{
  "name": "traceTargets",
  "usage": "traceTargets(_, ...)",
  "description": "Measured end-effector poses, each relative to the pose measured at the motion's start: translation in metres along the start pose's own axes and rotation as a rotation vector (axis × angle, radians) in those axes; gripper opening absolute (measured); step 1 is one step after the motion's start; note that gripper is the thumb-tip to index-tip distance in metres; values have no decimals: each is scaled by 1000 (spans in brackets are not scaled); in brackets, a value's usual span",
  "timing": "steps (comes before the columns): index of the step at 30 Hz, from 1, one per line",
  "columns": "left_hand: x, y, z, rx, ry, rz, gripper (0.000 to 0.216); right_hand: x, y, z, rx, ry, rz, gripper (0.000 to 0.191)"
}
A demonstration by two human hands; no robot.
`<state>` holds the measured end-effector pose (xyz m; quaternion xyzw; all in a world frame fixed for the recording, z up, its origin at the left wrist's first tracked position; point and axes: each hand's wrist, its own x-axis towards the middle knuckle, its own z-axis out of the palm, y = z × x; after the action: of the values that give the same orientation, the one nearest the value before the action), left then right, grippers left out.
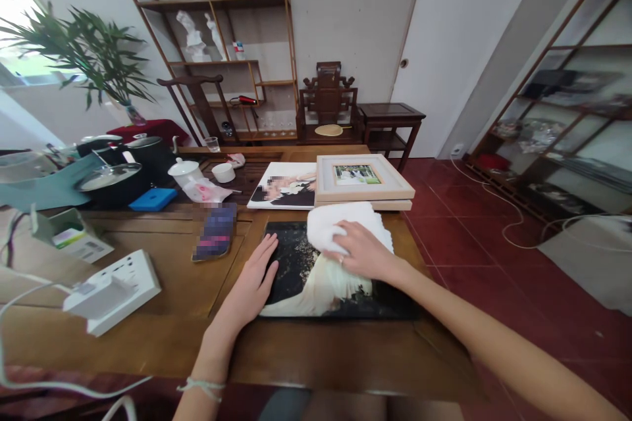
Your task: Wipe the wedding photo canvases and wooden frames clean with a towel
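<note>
A large dark photo print [296,263] lies flat on the wooden table [172,316] in front of me. My left hand [251,283] rests flat on its left edge, fingers stretched out. My right hand [363,253] presses a folded white cloth [345,223] onto the print's upper right part, fingers curled over the cloth. Just beyond lie another photo print [281,187] and a light wooden picture frame [363,179] stacked on its right side.
A white power strip [116,289] with cables lies at the left, a small box [74,237] behind it. Pots [116,177], a blue pad [153,198], a teapot and cups stand further back. Beyond the table stand a wooden chair, a side table, shelves and a plant.
</note>
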<state>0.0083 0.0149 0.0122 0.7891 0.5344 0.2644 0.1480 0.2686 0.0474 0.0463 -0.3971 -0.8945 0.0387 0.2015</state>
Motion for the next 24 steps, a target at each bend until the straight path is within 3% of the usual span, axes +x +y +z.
traceTargets(4,0,-1,0,2,15,13,43,16,10,5,-28,33,85,27)
traceTargets(8,-1,-3,1,6,26,23,43,0,-16,7,-13,19,85,27)
traceTargets(12,0,-4,2,12,24,20,43,-36,-58,4,95,-40,-47,13)
traceTargets(16,0,-4,2,15,22,26,43,-62,-83,1,216,-129,-214,21)
traceTargets(20,0,-4,1,7,26,27,43,-62,-81,1,224,-163,-299,23)
traceTargets(24,0,-4,2,6,31,27,43,-40,-63,3,214,-113,-230,22)
